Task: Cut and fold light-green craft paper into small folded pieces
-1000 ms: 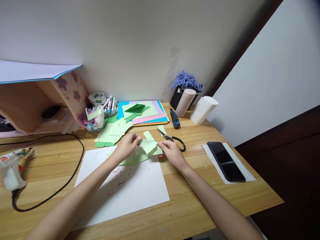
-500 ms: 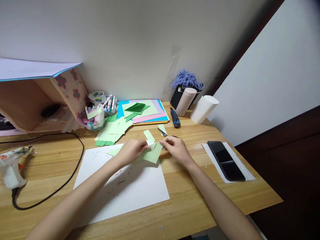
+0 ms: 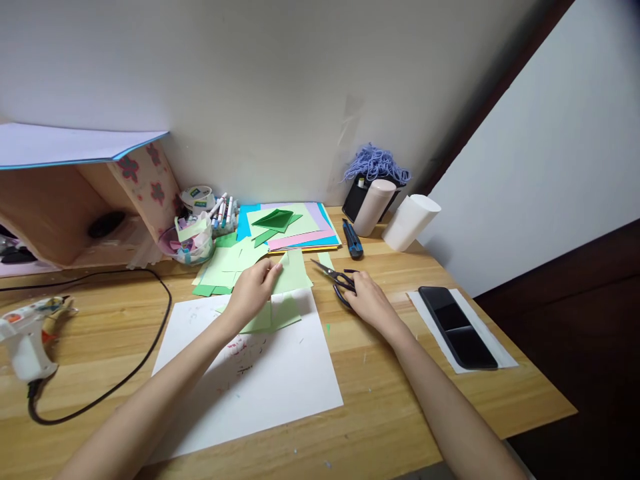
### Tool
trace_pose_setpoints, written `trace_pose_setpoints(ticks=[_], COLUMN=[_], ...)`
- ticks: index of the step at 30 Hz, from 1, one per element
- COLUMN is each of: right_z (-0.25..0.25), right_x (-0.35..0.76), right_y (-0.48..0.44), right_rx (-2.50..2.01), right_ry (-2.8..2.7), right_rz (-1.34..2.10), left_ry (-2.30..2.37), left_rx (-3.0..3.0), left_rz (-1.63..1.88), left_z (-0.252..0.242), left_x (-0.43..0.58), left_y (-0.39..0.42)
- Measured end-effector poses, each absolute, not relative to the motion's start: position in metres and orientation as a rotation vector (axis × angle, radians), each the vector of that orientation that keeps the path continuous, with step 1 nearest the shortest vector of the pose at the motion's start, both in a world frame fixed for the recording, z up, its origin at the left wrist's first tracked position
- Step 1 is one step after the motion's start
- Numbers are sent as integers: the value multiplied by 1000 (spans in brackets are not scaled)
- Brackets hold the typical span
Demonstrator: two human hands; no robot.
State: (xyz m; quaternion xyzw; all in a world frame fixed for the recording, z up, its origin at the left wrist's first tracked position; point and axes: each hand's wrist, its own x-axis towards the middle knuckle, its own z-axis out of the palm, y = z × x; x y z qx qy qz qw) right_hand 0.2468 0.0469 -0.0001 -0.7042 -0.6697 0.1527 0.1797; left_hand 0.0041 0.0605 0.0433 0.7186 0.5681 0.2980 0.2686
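Observation:
Pinched between the thumb and fingers of my left hand is a piece of light green paper, raised over the far edge of a white sheet. To its right, my right hand has its fingers at the black handles of a pair of scissors. The blades point left toward the paper and look slightly parted. Under the blades lies a small green paper strip. Another light green piece rests on the white sheet, below the held paper.
Stacked coloured paper and green scraps lie toward the wall. A utility knife and white cups stand behind the scissors. On the right is a phone; at left, a glue gun with its cord.
My right hand has let go of the green paper and moved right onto the scissors' handles. My left hand has shifted slightly left, and the paper is now turned more upright.

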Motion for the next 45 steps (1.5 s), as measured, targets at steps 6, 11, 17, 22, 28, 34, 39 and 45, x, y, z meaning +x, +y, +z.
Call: trace_pose_setpoints(ticks=[6,11,17,22,28,34,39,45], right_z=[3,0,1,-1,-1,4,1,-3], right_x=[220,195,186,186,186,185,185,183], right_y=[37,13,-1,1,0,0,-1,-2], right_rx=[-1257,-822,-799,-811,-837,-883,-889,-959], right_ry=[-1301,-1244,-1398,-1403,-1437,-1448,-1416,-1415], right_rz=[1475,1962,1958,1961,1936,1933,1930,1858], left_ry=[1580,1625,1578,1582,1569,1562,1569,1567], left_rx=[1823,1784,1835,1933,1946,1933,1908,1879], left_rz=[966,1131,1137,1052,1027,1008,1011,1026], left_z=[44,48,47,43,45,44,43,44], left_x=[3,1,4,8,10,10,10,10], left_y=[62,62,58,55,53,54,55,55])
